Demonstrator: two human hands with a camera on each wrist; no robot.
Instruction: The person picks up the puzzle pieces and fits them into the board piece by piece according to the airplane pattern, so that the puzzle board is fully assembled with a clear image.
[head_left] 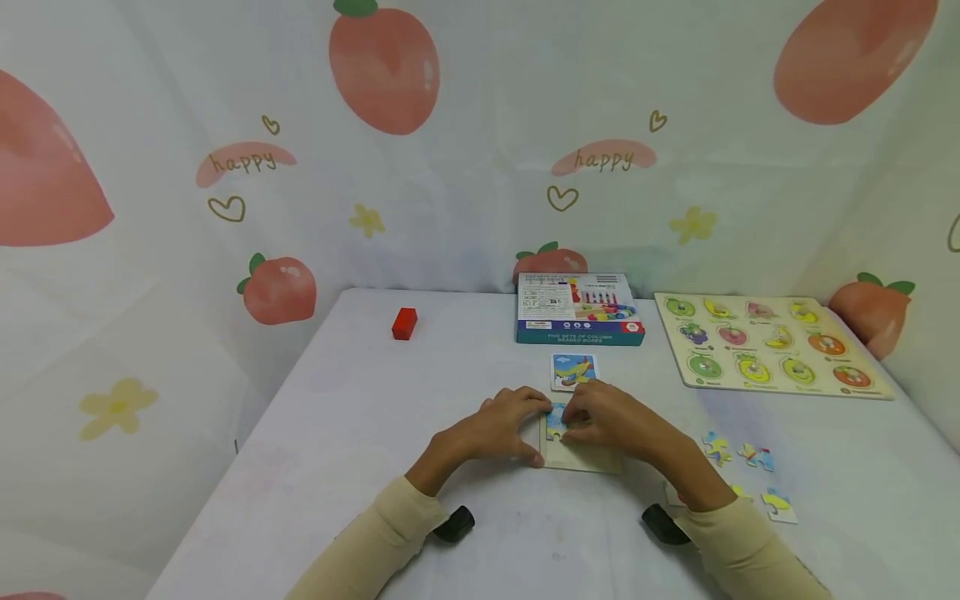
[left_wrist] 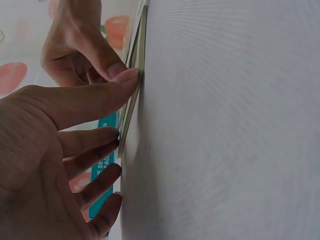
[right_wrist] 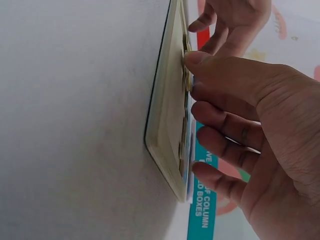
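A shallow wooden puzzle tray [head_left: 581,457] lies on the table, with blue jigsaw pieces [head_left: 556,423] set along its upper left part. My left hand [head_left: 501,427] holds the tray by its left side, thumb near the lower corner and fingertips at the upper corner. Over the tray's upper part, my right hand [head_left: 607,419] pinches a small puzzle piece [right_wrist: 188,82] between thumb and index finger. Its other fingers are bent loosely, and most of the piece is hidden. Just beyond the tray lies a picture card [head_left: 573,370] showing a yellow plane on blue.
Loose puzzle pieces [head_left: 756,457] lie right of my right forearm, some partly hidden by it. At the back stand a bead-set box [head_left: 579,338] and a fruit peg board [head_left: 780,340]. A red block [head_left: 404,323] sits at the back left of the white-covered table [head_left: 360,400].
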